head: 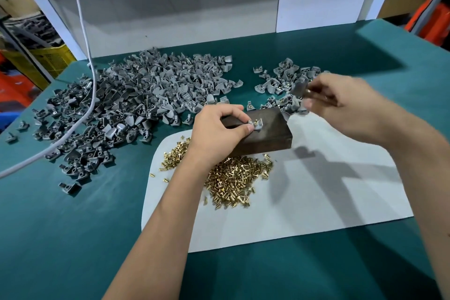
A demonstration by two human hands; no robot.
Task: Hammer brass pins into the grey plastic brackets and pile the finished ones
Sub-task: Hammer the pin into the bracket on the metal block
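- Hands at work over a dark wooden block (261, 133) at the centre of a green-topped bench (73, 238), the block lying on a pale grey mat (304, 202).
- The left hand (219, 129), reaching in from 7 o'clock, pinches a grey plastic bracket (257, 125) between thumb and forefinger and steadies it on top of the block; a brass pin (256, 122) stands upright in the bracket, its head proud of the plastic.
- The right hand (345, 105), at 2 o'clock from the block, is curled round the brown handle of a small hammer (302, 89); the hammer's metal head is raised above and to the right of the bracket, clear of the pin. Hand and hammer are blurred.
- A heap of loose brass pins (233, 175) spreads over the mat at 6 o'clock from the block, partly under the left forearm, with a thinner scatter at 8 o'clock.
- A large pile of grey brackets (136, 100) covers the bench from 9 to 11 o'clock.
- A smaller pile of brackets (282, 83) lies at 1 o'clock, just behind the hammer; brass glints in several of them.
- A white cable (82, 31) drops from 11 o'clock and trails across the large pile to the left edge.
- A white panel (194, 12) backs the bench at 12 o'clock; a yellow crate (48, 58) sits beyond the bench at 10 o'clock.
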